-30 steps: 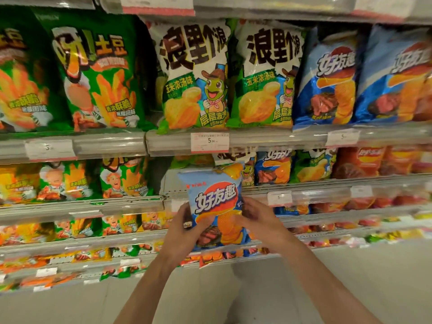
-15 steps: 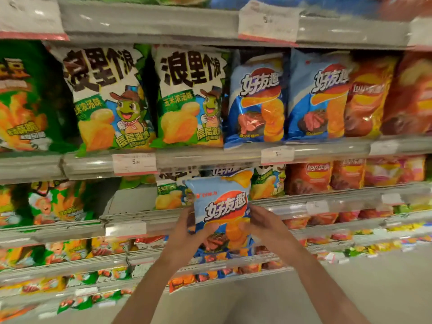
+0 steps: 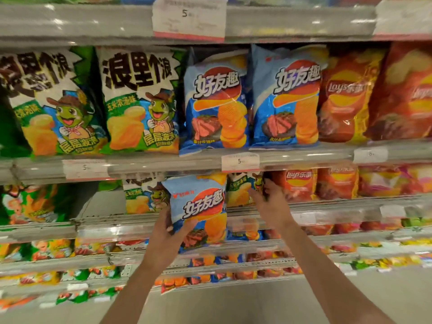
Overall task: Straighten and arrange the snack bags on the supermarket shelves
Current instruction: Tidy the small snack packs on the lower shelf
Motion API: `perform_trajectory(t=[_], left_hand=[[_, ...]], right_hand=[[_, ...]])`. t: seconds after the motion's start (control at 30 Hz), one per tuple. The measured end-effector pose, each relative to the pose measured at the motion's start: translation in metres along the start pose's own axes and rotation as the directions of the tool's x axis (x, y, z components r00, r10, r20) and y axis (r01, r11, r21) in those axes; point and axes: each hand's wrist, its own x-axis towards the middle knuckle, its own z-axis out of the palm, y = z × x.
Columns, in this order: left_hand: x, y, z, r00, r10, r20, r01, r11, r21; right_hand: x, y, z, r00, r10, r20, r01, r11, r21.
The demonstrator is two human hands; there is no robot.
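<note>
From the head camera: a glossy, crinkled blue foil crisp bag with a red oval logo (image 3: 198, 206) is held upright in front of the lower grey metal shelf rail (image 3: 327, 204). The left hand (image 3: 167, 232) grips its lower left edge, thumb across the front. The right hand (image 3: 268, 204) is off that bag, fingers loosely spread, touching a puffy green-and-white bag (image 3: 240, 190) on the shelf. Above stand two matching blue pillow-shaped bags (image 3: 215, 101).
</note>
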Motion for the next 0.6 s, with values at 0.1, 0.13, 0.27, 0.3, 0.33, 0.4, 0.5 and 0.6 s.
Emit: perform_trajectory(t=[0.1,0.13,0.27,0.3,0.33,0.4,0.5,0.6], left_hand=[[0.001,0.002,-0.008,1.000,0.000,-0.019,0.000,1.000,0.001],[0.002,0.002,-0.010,1.000,0.000,-0.022,0.000,1.000,0.000],[0.005,0.004,-0.015,0.999,-0.009,-0.034,0.010,1.000,0.019],[0.005,0.003,-0.016,0.999,-0.007,-0.034,0.008,0.999,0.033],[0.006,0.002,-0.017,0.999,-0.006,-0.034,0.008,0.999,0.048],[0.006,0.002,-0.018,0.999,-0.005,-0.033,0.007,0.998,0.060],[0.008,0.003,-0.020,1.000,-0.007,-0.027,0.009,0.997,0.078],[0.008,0.002,-0.023,1.000,-0.002,-0.019,0.004,0.995,0.103]], right_hand=[[0.020,0.003,0.012,0.998,0.053,-0.021,-0.055,0.990,-0.131],[0.024,0.004,0.015,0.997,0.069,-0.046,-0.075,0.987,-0.144],[0.029,0.010,0.017,0.986,0.152,-0.062,-0.148,0.987,0.057],[0.030,0.012,0.018,0.987,0.152,-0.052,-0.149,0.987,0.063],[0.032,0.015,0.020,0.988,0.149,-0.044,-0.145,0.987,0.069],[0.034,0.017,0.021,0.991,0.128,-0.042,-0.124,0.987,0.104],[0.036,0.018,0.018,0.995,0.071,-0.065,-0.063,0.990,0.126],[0.036,0.013,0.014,0.993,-0.012,-0.119,0.030,0.988,0.154]])
